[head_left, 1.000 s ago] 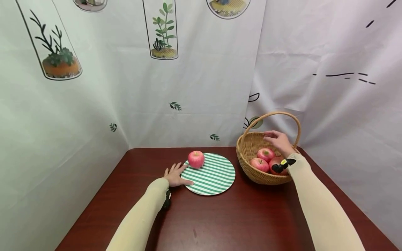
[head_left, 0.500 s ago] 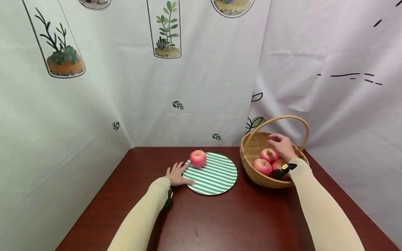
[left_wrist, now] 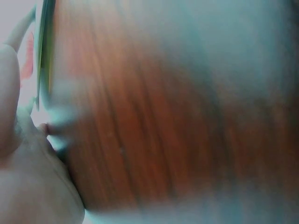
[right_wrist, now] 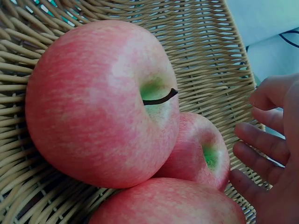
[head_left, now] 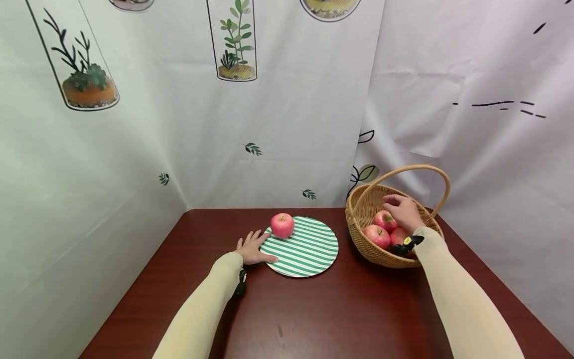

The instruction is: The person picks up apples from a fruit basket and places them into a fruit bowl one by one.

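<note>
My left hand (head_left: 252,250) lies with fingers spread at the left edge of a round green-and-white striped placemat (head_left: 309,254), thumb over the edge. One red apple (head_left: 282,226) sits on the placemat just past the fingertips. On the right, a wicker basket (head_left: 365,247) with an arched handle contains three apples (head_left: 376,236). My right hand (head_left: 402,212) hovers inside the basket above the apples, fingers loosely bent and holding nothing. In the right wrist view, a stemmed apple (right_wrist: 98,102) is closest, and the fingers stay clear of the fruit. My right wrist hides part of the basket's right rim.
Everything stands on a dark red-brown table (head_left: 332,314). A white printed curtain (head_left: 287,124) hangs behind and along both sides. The basket handle (head_left: 414,168) arches up behind my right hand. The left wrist view is largely blurred wood.
The basket has shifted slightly right and its handle swings farther to the right. My right hand stays above the apples. The left hand, placemat and its apple keep their places relative to each other.
</note>
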`<state>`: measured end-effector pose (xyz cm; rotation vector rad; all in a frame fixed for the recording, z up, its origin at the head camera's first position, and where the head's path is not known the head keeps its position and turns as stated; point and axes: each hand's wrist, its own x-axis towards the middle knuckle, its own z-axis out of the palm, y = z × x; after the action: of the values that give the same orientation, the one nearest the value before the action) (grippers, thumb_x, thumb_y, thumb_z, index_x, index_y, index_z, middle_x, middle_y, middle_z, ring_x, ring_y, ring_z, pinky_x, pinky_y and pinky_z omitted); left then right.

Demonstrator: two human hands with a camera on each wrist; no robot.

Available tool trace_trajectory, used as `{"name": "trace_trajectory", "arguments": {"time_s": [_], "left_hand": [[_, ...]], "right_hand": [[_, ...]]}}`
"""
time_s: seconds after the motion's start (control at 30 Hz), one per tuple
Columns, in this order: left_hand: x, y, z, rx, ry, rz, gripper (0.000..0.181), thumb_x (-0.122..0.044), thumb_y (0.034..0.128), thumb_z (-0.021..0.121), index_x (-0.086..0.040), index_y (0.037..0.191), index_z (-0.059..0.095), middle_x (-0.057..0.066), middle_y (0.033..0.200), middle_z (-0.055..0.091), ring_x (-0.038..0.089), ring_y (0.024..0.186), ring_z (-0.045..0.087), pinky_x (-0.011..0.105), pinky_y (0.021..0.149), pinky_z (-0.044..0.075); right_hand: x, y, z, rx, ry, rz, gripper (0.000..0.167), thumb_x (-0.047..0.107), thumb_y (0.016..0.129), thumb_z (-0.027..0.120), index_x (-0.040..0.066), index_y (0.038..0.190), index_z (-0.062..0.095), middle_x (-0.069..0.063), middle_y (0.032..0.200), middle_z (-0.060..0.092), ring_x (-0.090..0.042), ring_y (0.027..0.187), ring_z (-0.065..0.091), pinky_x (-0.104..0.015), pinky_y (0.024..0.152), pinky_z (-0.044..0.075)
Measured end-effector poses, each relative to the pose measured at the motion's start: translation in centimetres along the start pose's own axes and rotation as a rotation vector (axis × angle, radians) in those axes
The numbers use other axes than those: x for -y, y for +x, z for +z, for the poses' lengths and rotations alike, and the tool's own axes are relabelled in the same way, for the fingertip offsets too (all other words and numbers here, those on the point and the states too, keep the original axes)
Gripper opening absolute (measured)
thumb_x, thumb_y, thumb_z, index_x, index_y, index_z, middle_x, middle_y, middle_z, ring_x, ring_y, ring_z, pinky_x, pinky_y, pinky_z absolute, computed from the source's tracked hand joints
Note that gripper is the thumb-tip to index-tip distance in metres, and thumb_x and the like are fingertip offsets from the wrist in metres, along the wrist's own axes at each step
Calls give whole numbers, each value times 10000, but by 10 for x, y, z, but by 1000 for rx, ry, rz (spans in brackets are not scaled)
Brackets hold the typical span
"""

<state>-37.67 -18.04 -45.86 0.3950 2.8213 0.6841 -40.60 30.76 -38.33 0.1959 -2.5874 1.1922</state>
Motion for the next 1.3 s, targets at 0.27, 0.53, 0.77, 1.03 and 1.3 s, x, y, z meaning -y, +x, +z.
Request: {"name": "trace_trajectory", "arguments": {"time_s": [0.27,0.53,0.77,1.03,1.3], "left_hand": [[2,1,1,3,2,-1,1082,-711,764,714,-213,1614,267,164,1689,115,417,1555,32,654,1205,1],[-2,-2,0,-2,22,3,1040,-648,792,727,-210,1615,266,170,1685,132,431,1549,63,669,1198,44],[-1,-3,0,-12,18,8,1050,-666,783,724,-204,1612,274,176,1683,135,432,1549,62,669,1199,36],[5,-1,3,-10,-14,19,1107,-725,748,717,-206,1615,265,172,1690,105,427,1554,18,661,1201,-18],[11,5,6,-17,-37,29,1148,-766,709,719,-219,1614,272,158,1694,96,421,1557,-1,660,1200,-35]], "right_hand": [[-7,4,3,76,-68,12,432,212,1005,588,-58,1342,583,-283,1303,621,-421,1242,548,-541,1071,403],[-11,3,6,176,-221,2,640,337,962,652,-65,1431,486,-335,1317,585,-484,1234,545,-593,1058,407],[-7,0,5,201,-282,30,780,446,933,660,-82,1461,432,-363,1397,506,-537,1303,463,-626,1090,364],[-4,-3,3,214,-309,86,848,514,930,650,-82,1481,401,-362,1420,485,-549,1316,442,-633,1105,341],[-2,-6,1,218,-331,96,869,522,910,664,-71,1486,398,-360,1420,487,-540,1302,461,-623,1093,364]]}}
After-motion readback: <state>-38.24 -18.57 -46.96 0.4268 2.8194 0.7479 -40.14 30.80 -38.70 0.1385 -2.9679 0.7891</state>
